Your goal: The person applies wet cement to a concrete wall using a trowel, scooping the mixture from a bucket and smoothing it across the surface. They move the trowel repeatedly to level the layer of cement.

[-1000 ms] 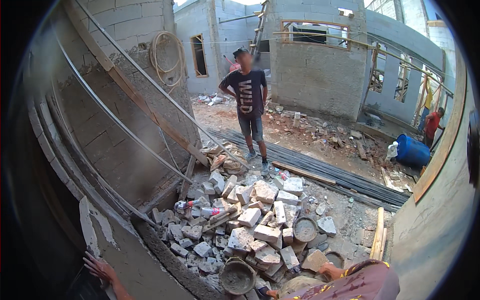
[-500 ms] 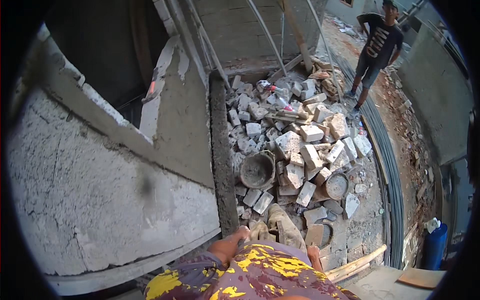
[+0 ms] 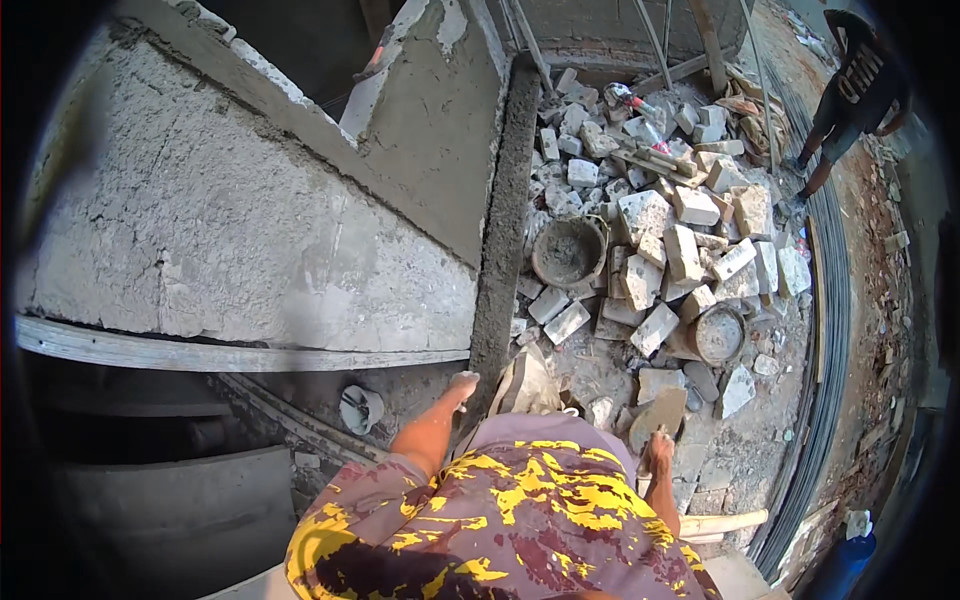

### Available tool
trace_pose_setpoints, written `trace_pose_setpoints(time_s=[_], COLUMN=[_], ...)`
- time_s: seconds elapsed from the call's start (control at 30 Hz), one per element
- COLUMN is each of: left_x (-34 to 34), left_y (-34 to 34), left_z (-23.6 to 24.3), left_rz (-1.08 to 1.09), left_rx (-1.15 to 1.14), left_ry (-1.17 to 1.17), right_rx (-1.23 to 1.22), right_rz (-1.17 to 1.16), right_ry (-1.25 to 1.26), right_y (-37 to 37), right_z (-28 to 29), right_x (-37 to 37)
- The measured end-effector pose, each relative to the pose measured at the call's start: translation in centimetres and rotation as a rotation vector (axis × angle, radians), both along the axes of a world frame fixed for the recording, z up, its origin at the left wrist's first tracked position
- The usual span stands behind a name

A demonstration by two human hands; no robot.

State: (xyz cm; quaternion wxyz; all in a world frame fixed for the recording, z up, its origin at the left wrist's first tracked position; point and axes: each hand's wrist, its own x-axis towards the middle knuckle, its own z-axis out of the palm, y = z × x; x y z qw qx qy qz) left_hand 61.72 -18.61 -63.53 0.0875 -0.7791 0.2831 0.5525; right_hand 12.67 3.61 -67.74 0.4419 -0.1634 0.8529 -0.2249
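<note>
Seeing our right hand (image 3: 658, 456) at a tan slab (image 3: 656, 415) on the near side of the rubble (image 3: 696, 207) and our left hand (image 3: 460, 388) near the mortar-coated strip (image 3: 503, 220), we cannot tell whether either grip is clamped.

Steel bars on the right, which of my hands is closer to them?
Right. Your right hand is left of the steel bars, with ground between; your left hand is farther left.

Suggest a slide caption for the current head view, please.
Left hand near a rough cement strip, right hand at a flat brownish piece, before a heap of pale blocks.
</note>
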Motion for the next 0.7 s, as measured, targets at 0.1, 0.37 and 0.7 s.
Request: trace_pose_setpoints(time_s=[0.1,0.37,0.7], left_x=[-10.7,-18.4,-6.2], left_y=[-1.7,-1.2,-7.7], left_z=[1.7,3.8,19.1], left_rz=[-0.460,-0.815,0.708], left_rx=[0.001,-0.397,-0.524], left_ry=[0.110,0.359,1.411], right_rx=[-0.072,0.006,-0.669], right_rz=[-0.228,-0.509,-0.620], right_ry=[-0.188,-0.269,-0.632], right_y=[-0.5,-0.4,-10.7], right_z=[0.0,1.0,15.1], right_x=[-2.7,-2.5,4.8])
